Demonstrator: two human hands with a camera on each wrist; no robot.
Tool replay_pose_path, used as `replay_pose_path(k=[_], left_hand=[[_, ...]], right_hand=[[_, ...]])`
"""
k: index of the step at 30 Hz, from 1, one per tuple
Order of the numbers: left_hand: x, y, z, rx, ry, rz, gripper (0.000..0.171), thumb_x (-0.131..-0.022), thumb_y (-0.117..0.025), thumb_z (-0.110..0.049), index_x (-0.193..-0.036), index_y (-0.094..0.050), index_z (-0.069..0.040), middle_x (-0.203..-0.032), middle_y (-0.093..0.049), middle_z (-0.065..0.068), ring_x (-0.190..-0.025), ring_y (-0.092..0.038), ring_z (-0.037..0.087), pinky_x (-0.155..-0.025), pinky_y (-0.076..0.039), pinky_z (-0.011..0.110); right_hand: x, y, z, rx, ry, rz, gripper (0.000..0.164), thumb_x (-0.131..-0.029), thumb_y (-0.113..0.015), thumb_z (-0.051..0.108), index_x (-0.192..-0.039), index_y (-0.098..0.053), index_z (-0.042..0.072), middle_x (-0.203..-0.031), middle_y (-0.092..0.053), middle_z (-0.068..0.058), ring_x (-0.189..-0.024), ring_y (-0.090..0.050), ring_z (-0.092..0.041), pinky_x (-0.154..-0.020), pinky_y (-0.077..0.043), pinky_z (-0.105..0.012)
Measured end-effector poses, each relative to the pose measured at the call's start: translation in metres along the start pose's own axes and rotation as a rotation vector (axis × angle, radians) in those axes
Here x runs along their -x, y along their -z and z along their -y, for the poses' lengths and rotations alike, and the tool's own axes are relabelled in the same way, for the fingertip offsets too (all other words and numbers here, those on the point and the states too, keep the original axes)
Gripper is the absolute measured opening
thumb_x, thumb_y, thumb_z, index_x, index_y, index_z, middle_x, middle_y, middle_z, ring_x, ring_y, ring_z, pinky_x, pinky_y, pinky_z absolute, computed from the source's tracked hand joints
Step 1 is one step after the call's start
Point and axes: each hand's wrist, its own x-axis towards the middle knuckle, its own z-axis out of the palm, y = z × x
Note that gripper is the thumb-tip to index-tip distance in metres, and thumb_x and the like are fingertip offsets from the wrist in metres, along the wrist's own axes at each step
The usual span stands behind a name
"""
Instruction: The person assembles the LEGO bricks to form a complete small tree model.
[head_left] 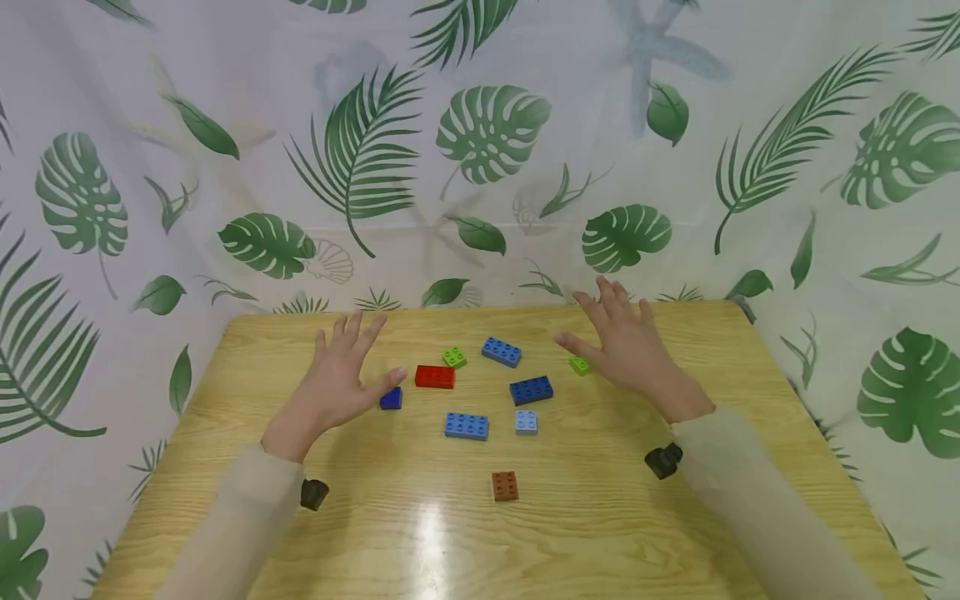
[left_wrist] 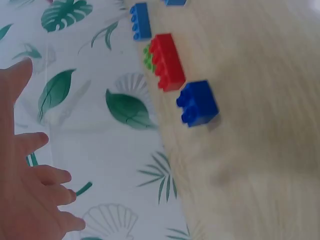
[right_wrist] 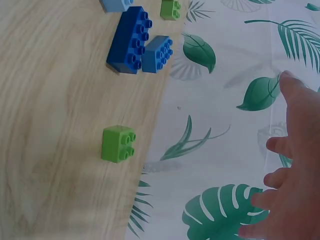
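Observation:
My left hand [head_left: 335, 379] hovers over the left of the table with its fingers spread and nothing held. Its thumb overlaps a small dark blue brick [head_left: 391, 399] in the head view; the left wrist view shows that blue brick [left_wrist: 198, 103] apart from the fingers. My right hand [head_left: 626, 354] is likewise raised, fingers spread and holding nothing. Nearest to it is a small green brick [head_left: 579, 365], partly hidden by the hand in the head view. Between the hands lie a red brick [head_left: 435, 377], another green brick [head_left: 453, 357] and a dark blue long brick [head_left: 531, 390].
More bricks lie on the wooden table [head_left: 360, 533]: a blue long one [head_left: 501, 352] at the back, a lighter blue long one [head_left: 467, 426], a pale blue square one [head_left: 526, 422] and a brown one [head_left: 505, 486] at the front. A leaf-patterned cloth [head_left: 525, 250] hangs behind.

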Motion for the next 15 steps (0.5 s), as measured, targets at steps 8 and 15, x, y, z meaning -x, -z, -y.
replay_pose_path(k=[8,15], left_hand=[[0.016,-0.028,-0.022,0.102,-0.033,0.059,0.090,-0.098,-0.061,-0.067,-0.168,-0.029,-0.019,-0.171,-0.028,0.023,-0.160,-0.023,0.045,-0.125,-0.016,0.071],[0.030,-0.049,-0.040,0.260,-0.084,0.116,0.084,-0.097,-0.068,-0.060,-0.164,-0.039,-0.018,-0.166,-0.044,0.012,-0.150,-0.045,0.039,-0.118,-0.041,0.059]], right_hand=[[0.013,-0.018,0.006,-0.204,0.046,0.021,0.079,-0.105,-0.058,0.056,-0.165,-0.033,0.010,-0.175,-0.013,-0.024,-0.156,-0.022,-0.054,-0.121,-0.022,-0.074],[0.028,-0.042,0.013,-0.364,0.061,0.040,0.072,-0.104,-0.064,0.049,-0.160,-0.043,0.008,-0.170,-0.030,-0.024,-0.143,-0.049,-0.049,-0.114,-0.041,-0.067]])
